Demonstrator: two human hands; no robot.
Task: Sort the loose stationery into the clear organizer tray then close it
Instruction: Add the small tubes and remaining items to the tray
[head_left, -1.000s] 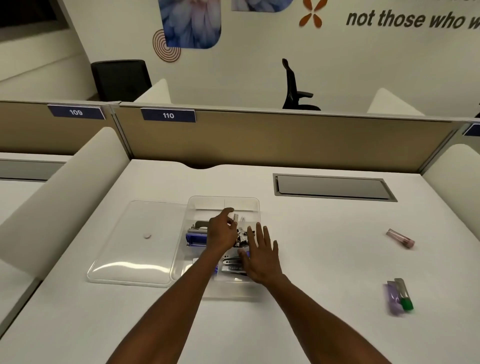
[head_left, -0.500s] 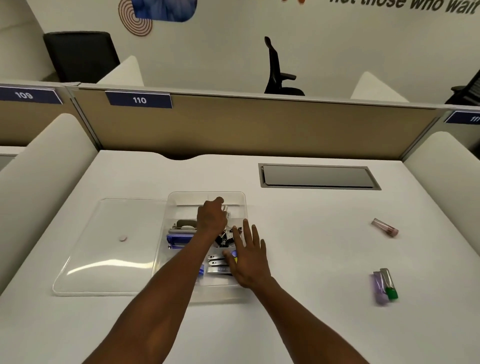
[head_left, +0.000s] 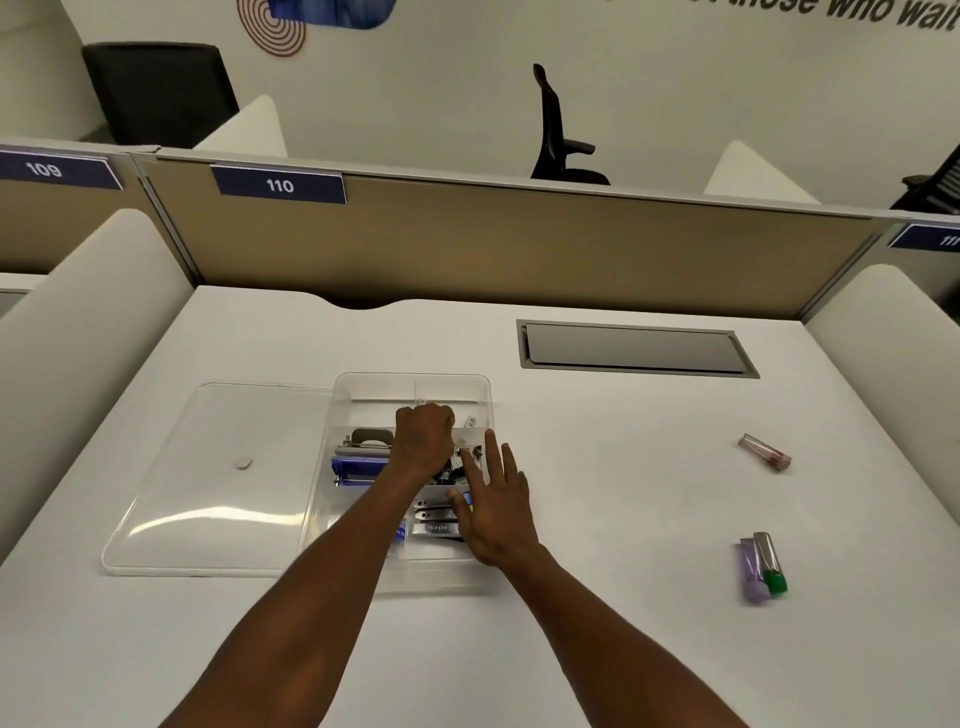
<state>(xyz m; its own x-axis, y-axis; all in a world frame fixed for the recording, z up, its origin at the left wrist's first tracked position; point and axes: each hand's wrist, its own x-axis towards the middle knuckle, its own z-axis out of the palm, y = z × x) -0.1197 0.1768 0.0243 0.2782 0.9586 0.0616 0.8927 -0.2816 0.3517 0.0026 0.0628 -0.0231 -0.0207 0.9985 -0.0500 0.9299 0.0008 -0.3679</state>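
Tray (head_left: 480, 387) sits mid-bench (head_left: 597, 519) with its lid (head_left: 218, 483) lying flat just to its left, and inside it you can see a blue stapler (head_left: 358, 467) on the left and metal clips (head_left: 434, 514) nearer you. Your left hand (head_left: 423, 441) is over the tray's middle with fingers curled under, and you cannot tell whether it grips anything; your right hand (head_left: 496, 512) lies with fingers straight and spread across the tray's right side. Well apart on the right of the bench lie a pink tube (head_left: 766, 453) and, closer to you, a purple and a green-capped piece (head_left: 761, 569) side by side.
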